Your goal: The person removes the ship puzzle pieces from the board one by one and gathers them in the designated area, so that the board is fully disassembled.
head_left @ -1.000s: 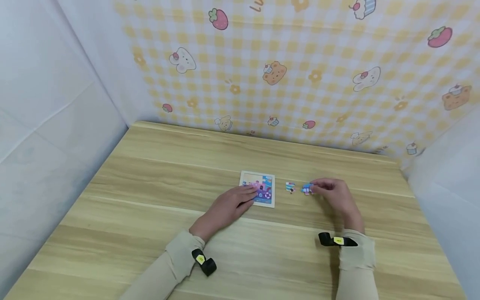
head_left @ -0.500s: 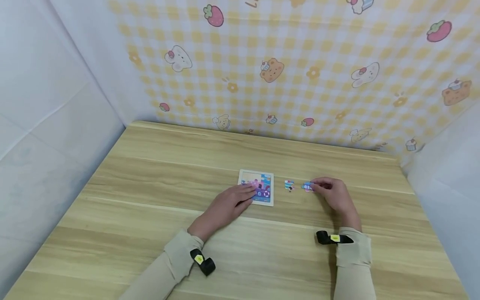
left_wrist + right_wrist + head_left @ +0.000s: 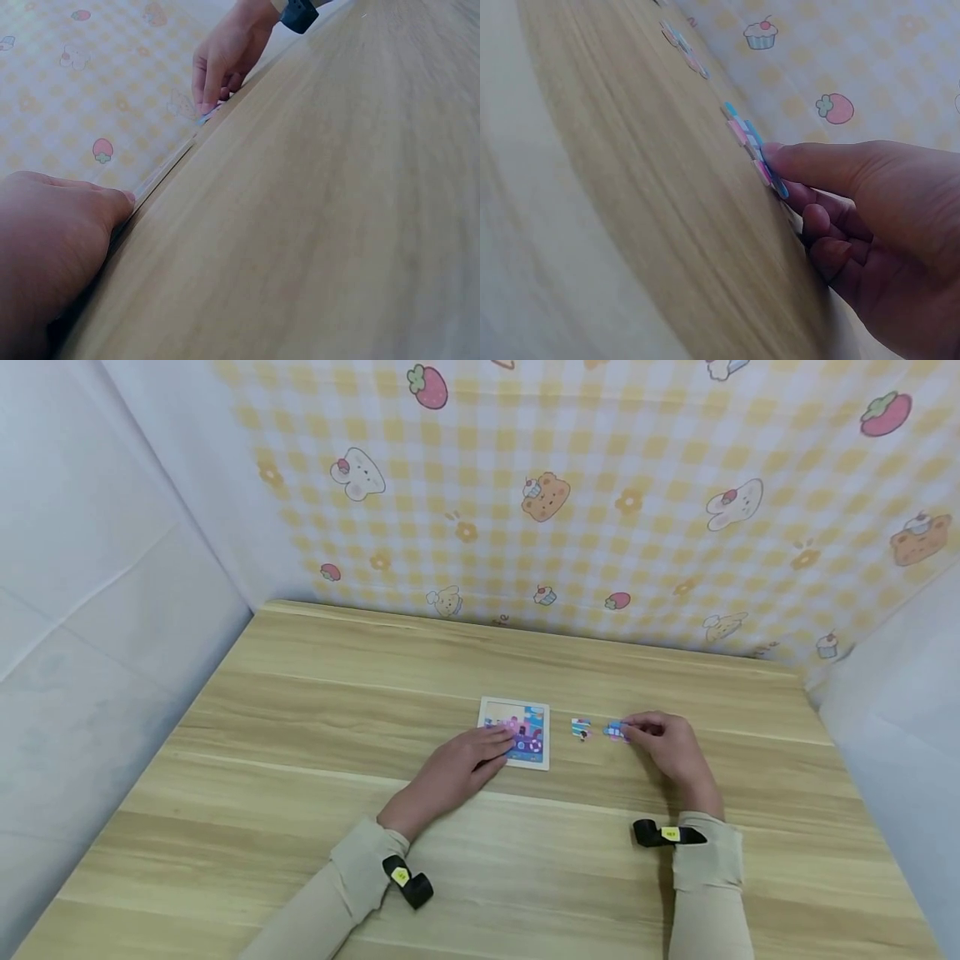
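Note:
My left hand [image 3: 457, 770] lies with straight fingers across the lower left of a framed jigsaw puzzle [image 3: 545, 735], partly covering its picture. Bare backing shows at the upper left inside the white frame. To the right, my right hand [image 3: 667, 752] pinches a blue and pink puzzle piece [image 3: 751, 144] by its right edge; the thumb is on top, and the piece is at or just above the table. Between the frame and that piece lies a loose striped puzzle piece [image 3: 581, 729]. In the left wrist view, my left hand [image 3: 56, 247] mostly hides the puzzle.
The wood-grain table [image 3: 480, 877] runs back to a yellow checked cloth [image 3: 585, 543] with cartoon prints. White panels [image 3: 97, 610] stand at the left and right sides. A black wrist camera [image 3: 408, 882] sits on each sleeve.
The head view has shifted slightly. Both hands keep their places, the left on the puzzle and the right at the blue and pink puzzle piece.

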`<state>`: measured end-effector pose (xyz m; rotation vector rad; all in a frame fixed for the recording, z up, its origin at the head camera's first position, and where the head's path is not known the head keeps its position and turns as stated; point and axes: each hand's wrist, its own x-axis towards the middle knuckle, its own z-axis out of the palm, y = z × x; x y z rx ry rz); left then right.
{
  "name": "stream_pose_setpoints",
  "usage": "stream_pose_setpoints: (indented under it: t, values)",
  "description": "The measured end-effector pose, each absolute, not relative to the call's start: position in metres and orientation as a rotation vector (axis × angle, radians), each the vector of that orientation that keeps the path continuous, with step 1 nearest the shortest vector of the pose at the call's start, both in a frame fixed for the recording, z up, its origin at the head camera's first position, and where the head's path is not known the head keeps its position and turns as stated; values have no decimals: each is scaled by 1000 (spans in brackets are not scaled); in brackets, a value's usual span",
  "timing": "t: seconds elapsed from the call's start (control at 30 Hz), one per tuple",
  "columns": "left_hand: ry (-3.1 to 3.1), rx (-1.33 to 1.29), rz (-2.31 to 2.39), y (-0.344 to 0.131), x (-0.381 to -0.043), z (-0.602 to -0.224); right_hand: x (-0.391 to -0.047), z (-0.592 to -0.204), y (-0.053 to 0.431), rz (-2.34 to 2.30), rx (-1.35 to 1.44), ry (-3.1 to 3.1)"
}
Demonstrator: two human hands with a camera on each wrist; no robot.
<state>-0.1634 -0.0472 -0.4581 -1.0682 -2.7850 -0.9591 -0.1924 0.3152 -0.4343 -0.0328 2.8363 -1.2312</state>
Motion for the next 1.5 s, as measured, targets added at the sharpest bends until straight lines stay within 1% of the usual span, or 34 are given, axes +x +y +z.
stream_pose_setpoints:
  t: [0.6, 0.93, 1.1, 1.3, 1.5]
  values:
    - [-2813, -1051, -961, -45, -165, -458, -193, -437, 317, -1280, -46, 2841]
    - [-2809, -1048, -959, -46, -165, -459, -194, -436, 323, -1569, -6, 2771]
    - [-2809, -1050, -949, -47, -165, -459, -199, -427, 298, -1586, -64, 2795]
    - [-2812, -1056, -947, -48, -165, -456, -206, -414, 250, -1466, -288, 2773]
    - [-2831, -1074, -931, -47, -163, -456, -211, -417, 202, -1196, -521, 2732]
